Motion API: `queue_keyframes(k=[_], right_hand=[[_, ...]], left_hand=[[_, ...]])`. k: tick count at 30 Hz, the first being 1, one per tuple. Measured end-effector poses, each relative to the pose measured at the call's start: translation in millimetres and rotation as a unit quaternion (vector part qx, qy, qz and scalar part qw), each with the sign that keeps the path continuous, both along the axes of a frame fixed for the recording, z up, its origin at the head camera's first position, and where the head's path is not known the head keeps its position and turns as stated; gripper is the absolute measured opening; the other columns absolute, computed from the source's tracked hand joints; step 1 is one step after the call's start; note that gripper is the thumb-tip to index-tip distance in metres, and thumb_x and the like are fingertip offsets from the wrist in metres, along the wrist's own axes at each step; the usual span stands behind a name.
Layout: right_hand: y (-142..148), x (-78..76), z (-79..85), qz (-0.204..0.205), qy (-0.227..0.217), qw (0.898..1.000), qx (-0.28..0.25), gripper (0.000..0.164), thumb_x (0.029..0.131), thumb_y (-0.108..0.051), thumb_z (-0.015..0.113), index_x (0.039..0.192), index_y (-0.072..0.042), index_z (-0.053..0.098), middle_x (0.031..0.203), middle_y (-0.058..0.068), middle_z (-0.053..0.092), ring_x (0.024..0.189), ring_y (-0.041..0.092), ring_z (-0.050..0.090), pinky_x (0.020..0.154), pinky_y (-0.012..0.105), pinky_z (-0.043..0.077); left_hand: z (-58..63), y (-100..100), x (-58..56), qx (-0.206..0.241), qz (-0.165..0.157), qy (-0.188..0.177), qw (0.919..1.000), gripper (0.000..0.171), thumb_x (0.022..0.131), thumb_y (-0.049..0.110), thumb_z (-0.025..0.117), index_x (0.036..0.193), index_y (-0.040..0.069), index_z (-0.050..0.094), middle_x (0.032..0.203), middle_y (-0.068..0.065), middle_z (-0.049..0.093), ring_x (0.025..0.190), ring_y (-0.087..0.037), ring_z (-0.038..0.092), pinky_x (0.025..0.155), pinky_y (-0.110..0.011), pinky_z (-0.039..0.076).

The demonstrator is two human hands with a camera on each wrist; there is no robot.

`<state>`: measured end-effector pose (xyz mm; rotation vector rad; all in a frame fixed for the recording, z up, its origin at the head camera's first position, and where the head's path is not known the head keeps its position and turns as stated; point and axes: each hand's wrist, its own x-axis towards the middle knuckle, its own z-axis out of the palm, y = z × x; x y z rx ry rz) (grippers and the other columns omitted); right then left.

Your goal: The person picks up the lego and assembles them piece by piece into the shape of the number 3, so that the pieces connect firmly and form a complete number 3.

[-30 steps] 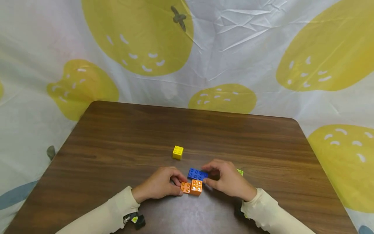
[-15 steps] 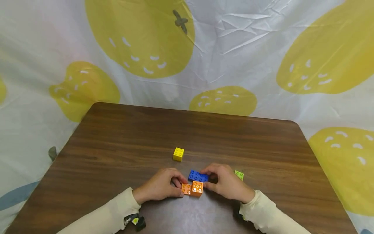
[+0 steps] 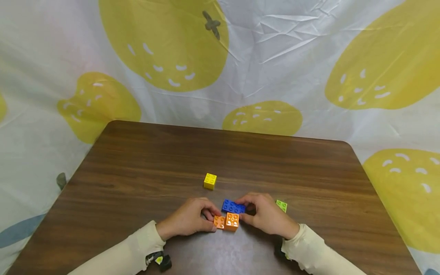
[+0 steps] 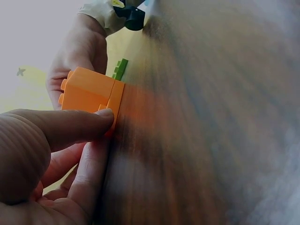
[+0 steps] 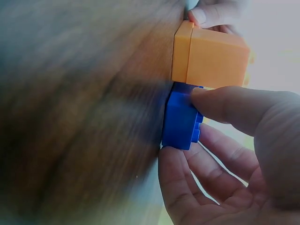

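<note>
A thin orange building plate [image 3: 219,222] lies in front of me, with a taller orange brick [image 3: 232,222] stacked on its right end. My left hand [image 3: 185,216] pinches the plate's left end; in the left wrist view the thumb presses on its near side. Right behind the orange pair sits a blue eight-stud brick [image 3: 230,206]. My right hand [image 3: 269,214] holds that brick's right end. Seen from the right wrist, thumb and fingers span the blue brick [image 5: 178,122], which lies low on the table close against the orange brick [image 5: 218,56].
A yellow four-stud brick [image 3: 210,181] stands farther back on the brown wooden table [image 3: 154,152]. Beyond my right hand is a lime green brick [image 3: 282,206]. Behind the table's far edge hangs a white cloth [image 3: 282,76] printed with yellow fruit.
My right fingers have closed in on the blue brick's right end, and more of the green brick shows. The left hand keeps its pinch on the orange plate.
</note>
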<state>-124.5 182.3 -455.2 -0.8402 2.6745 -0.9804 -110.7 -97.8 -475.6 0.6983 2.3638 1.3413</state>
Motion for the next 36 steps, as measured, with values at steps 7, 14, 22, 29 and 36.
queue_keyframes(k=[7, 14, 22, 29, 36], right_hand=[[0, -0.2, 0.7, -0.007, -0.006, 1.000, -0.007, 0.033, 0.085, -0.013, 0.086, 0.117, -0.011, 0.078, 0.113, 0.004, 0.078, 0.089, 0.007, 0.071, 0.078, 0.024, 0.060], [2, 0.2, 4.2, -0.012, -0.014, 1.000, -0.024, 0.032, 0.087, -0.012, 0.084, 0.118, -0.008, 0.077, 0.112, 0.006, 0.078, 0.090, 0.009, 0.074, 0.078, 0.025, 0.063], [3, 0.0, 9.6, -0.021, -0.002, 0.999, -0.032, 0.032, 0.087, -0.012, 0.085, 0.118, -0.007, 0.077, 0.111, 0.005, 0.079, 0.091, 0.011, 0.075, 0.080, 0.027, 0.064], [4, 1.2, 16.0, -0.028, 0.018, 0.999, -0.036, 0.031, 0.087, -0.011, 0.085, 0.117, -0.008, 0.078, 0.108, 0.002, 0.079, 0.093, 0.012, 0.075, 0.080, 0.030, 0.064], [4, 3.3, 21.5, -0.024, 0.035, 0.998, -0.043, 0.030, 0.087, -0.011, 0.085, 0.116, -0.008, 0.078, 0.108, 0.001, 0.079, 0.093, 0.013, 0.075, 0.081, 0.039, 0.065]], left_hand=[[-0.2, 0, 0.8, -0.010, 0.003, -0.005, 0.9999, 0.033, 0.078, 0.014, 0.093, 0.109, 0.015, 0.080, 0.097, 0.007, 0.072, 0.083, -0.002, 0.066, 0.075, -0.020, 0.056], [-0.2, 0, 0.4, -0.014, 0.004, -0.007, 0.9999, 0.034, 0.078, 0.015, 0.093, 0.110, 0.015, 0.080, 0.098, 0.007, 0.072, 0.083, -0.002, 0.066, 0.075, -0.020, 0.056], [-0.1, 0, 0.4, -0.016, 0.003, -0.007, 0.9999, 0.034, 0.079, 0.015, 0.093, 0.110, 0.015, 0.080, 0.097, 0.007, 0.072, 0.082, -0.001, 0.066, 0.075, -0.020, 0.055], [-0.5, 0, 0.4, -0.014, 0.001, 0.001, 0.9999, 0.033, 0.078, 0.016, 0.093, 0.108, 0.015, 0.080, 0.095, 0.008, 0.072, 0.082, 0.000, 0.066, 0.076, -0.020, 0.055], [-1.8, 0, 0.1, -0.006, 0.001, 0.004, 1.0000, 0.033, 0.077, 0.015, 0.093, 0.107, 0.015, 0.080, 0.094, 0.008, 0.072, 0.081, 0.000, 0.066, 0.076, -0.020, 0.055]])
